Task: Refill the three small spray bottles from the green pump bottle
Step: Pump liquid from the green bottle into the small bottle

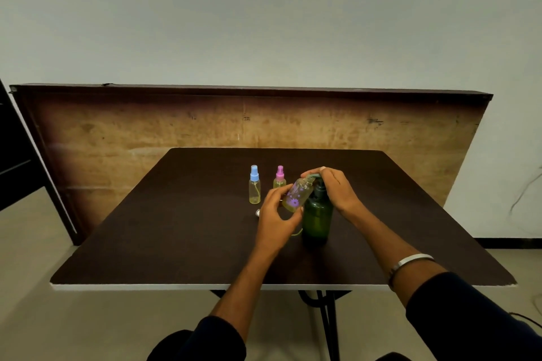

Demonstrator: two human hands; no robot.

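The green pump bottle (317, 218) stands upright on the dark table (176, 228). My right hand (334, 189) rests on its pump head, fingers curved over the nozzle. My left hand (277, 214) grips a small uncapped clear bottle with purple flower print (297, 195), tilted with its mouth up at the pump nozzle; yellowish liquid sits in its lower part. Behind it stand a blue-capped spray bottle (254, 188) and a pink-capped spray bottle (279, 176), both upright with yellowish liquid inside.
A small pale spray cap (257, 212) lies on the table left of my left hand, with a thin tube (296, 232) showing beside the green bottle. A wooden board (146, 126) leans against the wall behind the table.
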